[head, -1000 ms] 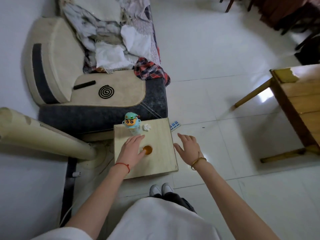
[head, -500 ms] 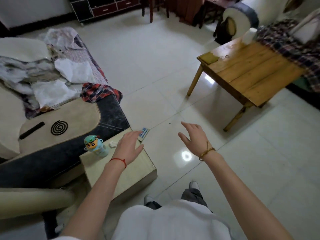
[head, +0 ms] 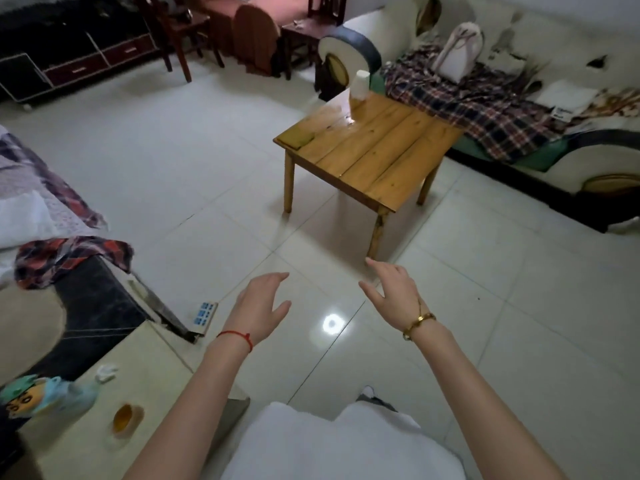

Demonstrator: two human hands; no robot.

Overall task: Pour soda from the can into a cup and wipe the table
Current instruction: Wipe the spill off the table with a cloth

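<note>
Spreading across the whole view is the pale tiled floor, glossy, with a round light reflection between the two forearms. Along the right edge runs a long cream sofa draped with a plaid blanket, a white handbag sitting on it. Just beside that sofa stands the wooden table, four legs, plank top, and at its far corner a white cup stands upright with a wet-looking shine on the boards near it. No can that I can make out anywhere. Lower left, a pale low stand carries a cartoon-figure bottle lying toward the edge of view, a small orange dish and a crumpled white scrap. A blue-buttoned remote lies on the floor just past the stand. Now the hands: left hand, red string on the wrist, fingers loosely spread, holding nothing, out over bare floor. Right hand, gold bracelet, fingers relaxed and apart, also holding nothing, reaching toward the table's near leg but well short of the cup.
</note>
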